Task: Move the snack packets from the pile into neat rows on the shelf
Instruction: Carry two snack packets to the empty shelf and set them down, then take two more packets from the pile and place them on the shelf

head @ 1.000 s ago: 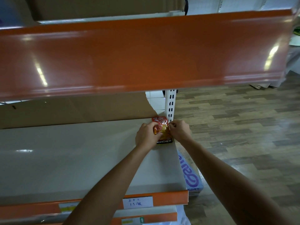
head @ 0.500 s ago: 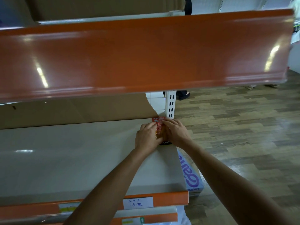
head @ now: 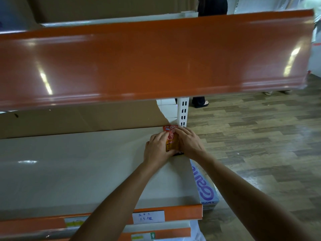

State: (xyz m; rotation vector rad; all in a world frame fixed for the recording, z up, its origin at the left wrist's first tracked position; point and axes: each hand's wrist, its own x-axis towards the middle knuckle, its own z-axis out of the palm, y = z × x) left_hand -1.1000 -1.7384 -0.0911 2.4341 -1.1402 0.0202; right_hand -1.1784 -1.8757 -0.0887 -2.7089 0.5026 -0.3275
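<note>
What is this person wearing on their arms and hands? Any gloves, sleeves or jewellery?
Nothing that shows. The left forearm and the right forearm are bare down to the picture's bottom edge, with no sleeve or cuff in sight. The left hand and the right hand wear no gloves, and no watch, bracelet or ring is visible on the sides facing the camera.

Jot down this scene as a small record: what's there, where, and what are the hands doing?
Place: shop shelf, white, orange front edge
Item: snack packets, red and orange, at the shelf's back right corner beside the slotted post
Left hand: holds the packets' left side
Right hand: holds their right side
Behind: cardboard sheet
Front edge: handwritten price label
</note>
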